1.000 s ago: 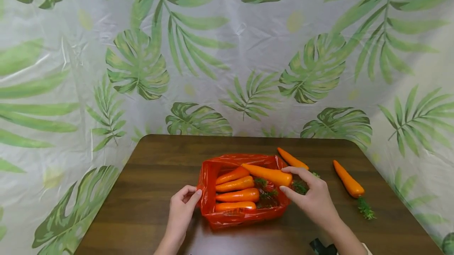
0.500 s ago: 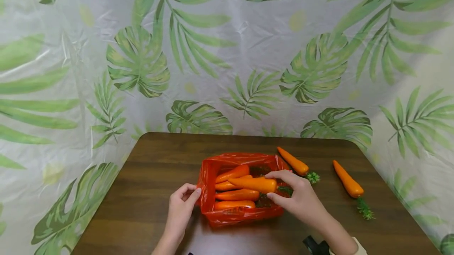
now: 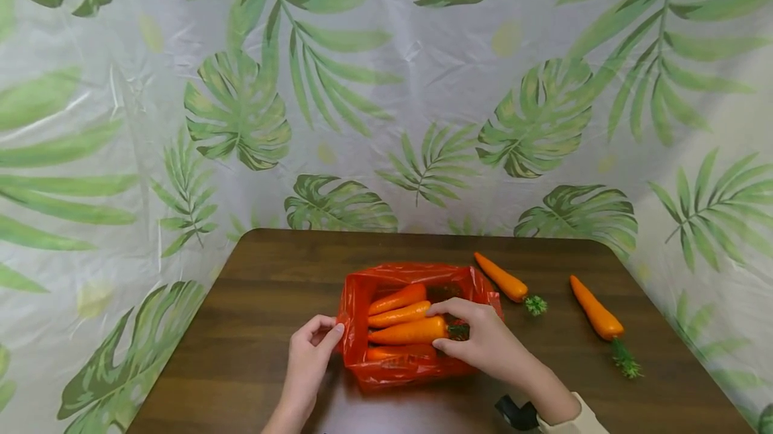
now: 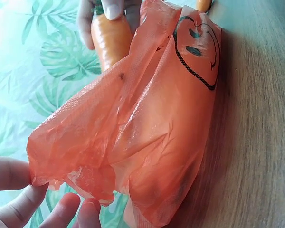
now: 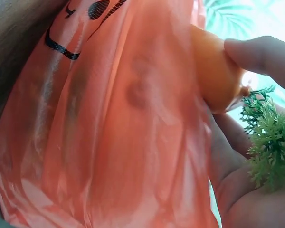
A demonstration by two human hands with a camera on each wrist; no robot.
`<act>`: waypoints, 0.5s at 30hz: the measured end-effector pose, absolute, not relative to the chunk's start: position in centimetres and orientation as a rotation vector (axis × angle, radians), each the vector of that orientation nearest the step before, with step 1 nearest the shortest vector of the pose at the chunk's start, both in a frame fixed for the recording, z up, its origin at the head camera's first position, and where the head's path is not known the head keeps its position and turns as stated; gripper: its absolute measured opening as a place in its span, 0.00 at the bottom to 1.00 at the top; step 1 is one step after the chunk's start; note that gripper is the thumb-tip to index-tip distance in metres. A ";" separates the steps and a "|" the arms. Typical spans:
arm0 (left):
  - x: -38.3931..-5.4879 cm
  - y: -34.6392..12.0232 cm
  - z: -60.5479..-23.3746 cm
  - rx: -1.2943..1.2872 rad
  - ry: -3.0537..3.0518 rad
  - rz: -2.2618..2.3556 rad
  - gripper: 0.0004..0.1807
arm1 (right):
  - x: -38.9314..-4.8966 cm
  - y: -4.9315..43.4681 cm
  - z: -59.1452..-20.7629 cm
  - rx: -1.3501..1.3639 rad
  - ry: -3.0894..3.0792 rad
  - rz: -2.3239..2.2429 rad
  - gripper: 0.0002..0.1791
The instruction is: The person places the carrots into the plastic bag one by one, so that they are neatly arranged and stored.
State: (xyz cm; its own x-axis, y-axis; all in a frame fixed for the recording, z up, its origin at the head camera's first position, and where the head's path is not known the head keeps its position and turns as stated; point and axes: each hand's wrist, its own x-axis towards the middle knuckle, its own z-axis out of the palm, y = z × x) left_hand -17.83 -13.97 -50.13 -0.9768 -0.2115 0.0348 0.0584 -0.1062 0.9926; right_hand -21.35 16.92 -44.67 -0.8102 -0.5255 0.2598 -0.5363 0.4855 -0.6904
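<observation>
A red plastic bag [image 3: 417,373] lies on the table with its mouth spread, several orange carrots inside. My left hand [image 3: 308,360] pinches the bag's left edge between thumb and fingers; the left wrist view has its fingertips [image 4: 66,204] at the crumpled rim. With thumb and fingers my right hand [image 3: 483,340] grips a carrot [image 3: 410,332] by its thick end, over the other carrots in the bag. Its green top [image 5: 270,137] hangs beside the palm in the right wrist view. A smiling face is printed on the bag [image 4: 156,128].
Two more carrots lie outside the bag on the brown wooden table [image 3: 272,286]: one carrot [image 3: 501,278] just behind its right corner, another carrot [image 3: 594,310] farther right. A leaf-patterned sheet [image 3: 423,85] hangs behind the table.
The carrot in my right hand has moved left and down, from above the bag's right side to among the other carrots. My left hand stays at the bag's edge.
</observation>
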 end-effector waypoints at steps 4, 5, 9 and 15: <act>-17.8 -14.0 -50.1 0.174 -1.964 -2.210 0.10 | -21.8 16.4 -44.9 0.951 -2.744 1.276 0.25; -17.8 -14.0 -50.1 0.174 -1.965 -2.212 0.10 | -21.9 16.2 -45.0 0.951 -2.751 1.278 0.25; -17.8 -14.0 -50.1 0.177 -1.954 -2.216 0.10 | -22.3 15.9 -45.4 0.965 -2.767 1.269 0.24; -17.9 -13.9 -50.2 0.174 -1.935 -2.215 0.10 | -23.2 15.5 -46.1 0.997 -2.782 1.217 0.23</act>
State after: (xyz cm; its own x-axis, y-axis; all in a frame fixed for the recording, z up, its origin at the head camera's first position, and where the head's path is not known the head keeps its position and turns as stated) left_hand -17.87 -13.91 -50.16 -0.9742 -0.2222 0.0393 0.0688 -0.1266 0.9896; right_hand -23.17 15.48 -46.07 -0.8041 -0.5633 0.1903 -0.5221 0.5157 -0.6793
